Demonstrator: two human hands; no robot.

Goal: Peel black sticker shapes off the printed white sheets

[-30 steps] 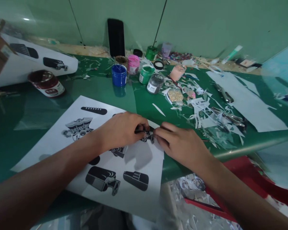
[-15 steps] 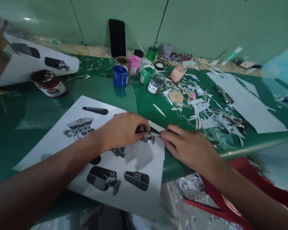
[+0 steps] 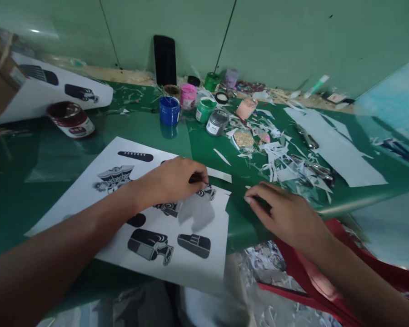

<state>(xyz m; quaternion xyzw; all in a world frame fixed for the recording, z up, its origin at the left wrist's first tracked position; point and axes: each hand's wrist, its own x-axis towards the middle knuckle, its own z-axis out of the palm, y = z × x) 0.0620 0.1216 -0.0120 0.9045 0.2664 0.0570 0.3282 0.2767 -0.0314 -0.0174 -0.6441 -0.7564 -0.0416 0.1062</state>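
A white sheet printed with black ornamental shapes [image 3: 197, 277] lies on the green table, overhanging its front edge. My left hand [image 3: 177, 179] rests on the sheet's upper right part, thumb and forefinger pinched at its edge beside a black-and-white printed figure [image 3: 208, 193]. The palm hides part of the print. A slit opens the sheet near those fingertips, and a narrow paper strip [image 3: 220, 175] stands off above it. To the right, apart from the sheet, my right hand [image 3: 279, 206] is closed in a pinch. A tiny white bit shows by its fingertips; whatever they grip is too small to name.
Open paint jars, among them a blue one [image 3: 169, 110] and a dark red one [image 3: 71, 120], stand beyond the sheet. Paper scraps [image 3: 279, 159] and metal-handled tools [image 3: 306, 136] litter the right side. A phone [image 3: 164, 60] leans on the wall. A red-edged container [image 3: 293, 268] sits below.
My right hand has drawn away from the sheet's edge, rightward. The strip by the slit now stands apart from the sheet. My left hand stays in place on the sheet.
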